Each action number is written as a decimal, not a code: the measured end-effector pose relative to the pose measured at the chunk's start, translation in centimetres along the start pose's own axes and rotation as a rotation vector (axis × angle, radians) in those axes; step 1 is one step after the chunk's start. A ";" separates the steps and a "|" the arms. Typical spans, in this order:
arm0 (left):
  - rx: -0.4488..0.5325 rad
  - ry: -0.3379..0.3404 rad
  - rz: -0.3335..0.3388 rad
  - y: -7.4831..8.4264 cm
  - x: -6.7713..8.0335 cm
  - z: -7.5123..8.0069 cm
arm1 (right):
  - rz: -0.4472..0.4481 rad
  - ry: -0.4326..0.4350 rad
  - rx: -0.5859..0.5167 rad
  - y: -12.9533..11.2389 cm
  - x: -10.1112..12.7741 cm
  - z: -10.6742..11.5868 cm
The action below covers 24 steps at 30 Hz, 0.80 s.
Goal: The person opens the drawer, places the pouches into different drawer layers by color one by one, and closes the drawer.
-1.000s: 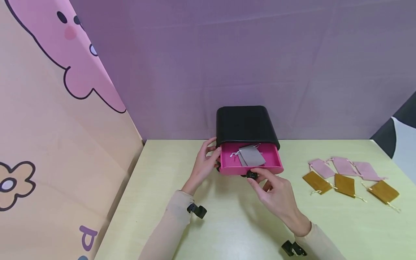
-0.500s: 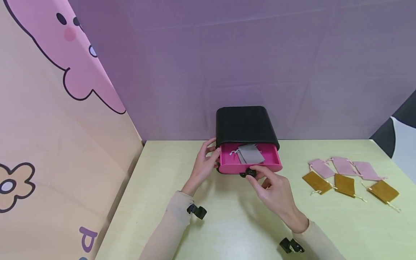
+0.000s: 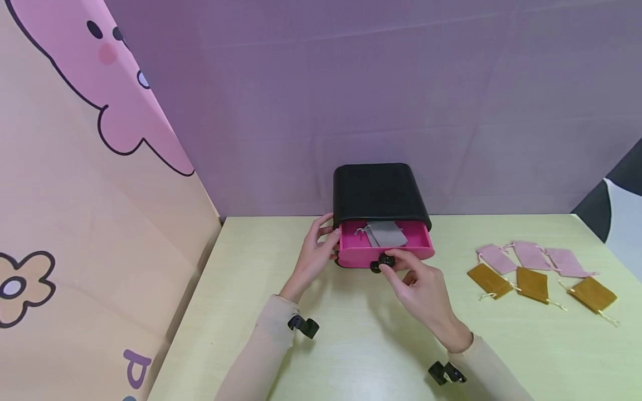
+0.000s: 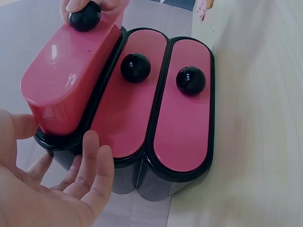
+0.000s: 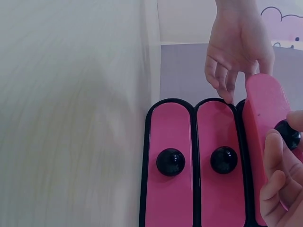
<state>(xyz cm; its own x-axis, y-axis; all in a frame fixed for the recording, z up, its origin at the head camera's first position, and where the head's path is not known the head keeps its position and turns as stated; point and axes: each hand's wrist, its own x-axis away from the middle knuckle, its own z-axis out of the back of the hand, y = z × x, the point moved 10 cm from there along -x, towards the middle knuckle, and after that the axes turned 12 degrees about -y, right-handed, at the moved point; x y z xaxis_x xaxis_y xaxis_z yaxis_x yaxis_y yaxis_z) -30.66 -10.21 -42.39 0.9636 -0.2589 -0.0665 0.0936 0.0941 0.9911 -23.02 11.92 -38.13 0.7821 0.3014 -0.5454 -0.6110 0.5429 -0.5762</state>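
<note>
A black cabinet (image 3: 378,192) with three pink drawers stands against the purple cloth. Its top drawer (image 3: 418,236) is partly pulled out, and grey drawstring pouches (image 3: 390,234) lie inside, their back part under the cabinet top. My right hand (image 3: 421,284) pinches that drawer's round black knob (image 5: 288,134) between thumb and fingers. At the cabinet's left side is my left hand (image 3: 312,256), its fingers loosely spread and resting on the casing. In the left wrist view its thumb lies beside the top drawer, while the middle drawer (image 4: 118,113) and bottom drawer (image 4: 184,127) sit closed.
Pink drawstring pouches (image 3: 531,256) lie in a row on the table (image 3: 225,334) to the right, with mustard-brown pouches (image 3: 533,285) in front of them. A printed panel (image 3: 100,211) borders the left side. The purple cloth (image 3: 376,83) hangs behind the cabinet.
The top drawer has slid a little further into the cabinet, with the right hand moving along on its knob. The grey pouches have gone back with it. The left hand has stayed in place.
</note>
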 end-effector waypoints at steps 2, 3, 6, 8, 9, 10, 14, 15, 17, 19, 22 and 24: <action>-0.003 -0.001 0.001 0.0 0.0 0.0 | -0.005 -0.001 -0.005 0.1 -0.1 0.0; -0.006 -0.001 0.001 0.0 0.0 0.0 | -0.009 -0.003 -0.007 0.1 -0.1 -0.1; -0.007 0.001 0.002 0.0 0.0 0.0 | -0.023 -0.013 -0.012 0.3 -0.3 -0.2; -0.001 0.001 0.006 0.0 0.0 0.0 | -0.036 -0.019 -0.016 0.4 -0.3 -0.3; 0.003 0.000 0.008 0.0 0.0 -0.1 | -0.038 -0.019 -0.018 0.4 -0.4 -0.4; 0.003 0.000 0.010 0.0 0.1 -0.1 | -0.041 -0.019 -0.018 0.5 -0.4 -0.4; 0.003 -0.004 0.013 -0.2 0.0 -0.1 | -0.049 -0.008 -0.026 0.7 -0.6 -0.4; -0.001 -0.005 0.014 -0.2 0.0 -0.1 | -0.050 -0.005 -0.029 0.7 -0.6 -0.4; -0.003 -0.006 0.018 -0.3 0.0 -0.1 | -0.059 -0.002 -0.036 0.9 -0.7 -0.4; -0.004 -0.006 0.017 -0.3 -0.1 -0.1 | -0.071 -0.003 -0.045 1.0 -0.8 -0.4; -0.005 -0.002 0.009 -0.2 -0.1 -0.1 | -0.095 -0.013 -0.052 1.4 -1.0 -0.6; -0.008 -0.002 0.003 -0.1 0.0 -0.1 | -0.112 -0.020 -0.058 1.6 -1.1 -0.7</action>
<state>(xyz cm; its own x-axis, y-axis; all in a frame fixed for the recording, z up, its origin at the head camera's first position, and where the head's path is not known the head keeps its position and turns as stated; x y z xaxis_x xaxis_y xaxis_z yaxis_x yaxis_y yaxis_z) -30.66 -10.17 -42.48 0.9633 -0.2608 -0.0637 0.0932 0.1024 0.9904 -24.95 11.94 -38.89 0.8477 0.2574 -0.4638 -0.5254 0.5281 -0.6672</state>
